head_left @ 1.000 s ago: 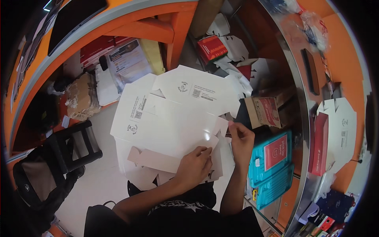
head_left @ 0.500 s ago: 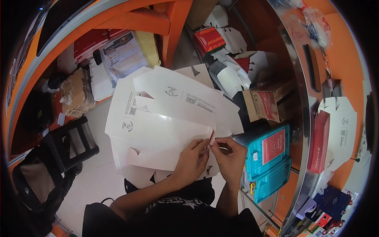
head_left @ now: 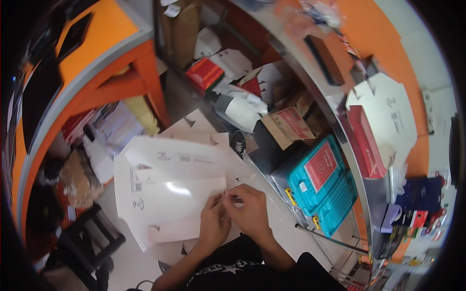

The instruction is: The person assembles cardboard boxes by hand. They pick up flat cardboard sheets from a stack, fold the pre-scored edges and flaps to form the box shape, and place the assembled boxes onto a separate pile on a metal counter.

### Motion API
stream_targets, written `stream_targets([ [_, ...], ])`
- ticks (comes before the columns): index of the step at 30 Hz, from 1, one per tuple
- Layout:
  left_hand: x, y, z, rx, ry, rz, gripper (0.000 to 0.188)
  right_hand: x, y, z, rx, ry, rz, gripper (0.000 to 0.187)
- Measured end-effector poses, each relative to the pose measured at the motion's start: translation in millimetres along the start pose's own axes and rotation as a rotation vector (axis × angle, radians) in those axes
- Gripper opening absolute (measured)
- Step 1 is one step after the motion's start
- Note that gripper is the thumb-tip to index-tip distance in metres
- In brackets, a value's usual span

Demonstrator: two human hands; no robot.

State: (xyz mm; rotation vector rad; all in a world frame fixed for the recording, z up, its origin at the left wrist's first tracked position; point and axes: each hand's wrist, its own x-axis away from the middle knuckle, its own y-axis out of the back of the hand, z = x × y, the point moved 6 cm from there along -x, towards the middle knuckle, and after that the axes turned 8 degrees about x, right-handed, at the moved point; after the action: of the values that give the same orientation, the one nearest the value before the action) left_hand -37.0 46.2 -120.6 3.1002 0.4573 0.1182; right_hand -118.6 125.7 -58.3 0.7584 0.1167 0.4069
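Left hand point(head_left: 215, 222) and right hand point(head_left: 248, 209) pinch a white card point(head_left: 170, 206) at its right edge, grips closed. Uneven pulling could tear it.

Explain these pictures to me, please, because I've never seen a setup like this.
There's no machine here, just a person working bare-handed. A wide camera worn on the head looks down, so straight edges seem bent. The left hand and right hand meet at the right edge of a large white cardboard sheet; their exact grip is hard to see. On the counter to the right, a red box lies by a flat white card. Nearer the hands is a teal box.
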Motion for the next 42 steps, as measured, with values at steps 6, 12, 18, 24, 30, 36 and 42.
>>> stream_targets([
  [6, -2.3, 0.5, -2.2, 0.094, 0.113, 0.010, 0.053, 11.4, -11.5, -5.7, 0.223, 0.098, 0.042, 0.011],
  [12, -4.0, -1.4, -17.6, 0.069, 0.191, 0.013, 0.041, 10.0, -16.6, -43.2, -0.321, -0.078, 0.216, 0.013],
  [18, -8.6, -11.9, -42.5, -0.124, 0.003, 0.180, 0.044, 4.3, 4.6, -30.4, -0.508, -0.073, 0.201, 0.013],
  [24, 13.3, -21.4, -139.0, -0.253, -0.492, 0.299, 0.067, -9.0, 100.5, -12.4, -0.030, 0.059, -0.369, 0.007],
  [30, 32.1, -0.9, -189.9, 0.066, -0.721, 0.458, 0.052, -41.5, 322.4, 25.3, 0.472, 0.108, -0.801, 0.014],
  [36, 17.6, 25.8, -151.1, 0.004, -0.469, 0.339, 0.042, -81.5, 436.9, -57.1, 1.093, -0.026, -0.671, 0.014],
  [42, 20.2, 51.5, -140.5, -0.081, -0.330, 0.238, 0.034, -63.4, 419.0, -116.0, 1.176, -0.264, -0.694, 0.018],
])
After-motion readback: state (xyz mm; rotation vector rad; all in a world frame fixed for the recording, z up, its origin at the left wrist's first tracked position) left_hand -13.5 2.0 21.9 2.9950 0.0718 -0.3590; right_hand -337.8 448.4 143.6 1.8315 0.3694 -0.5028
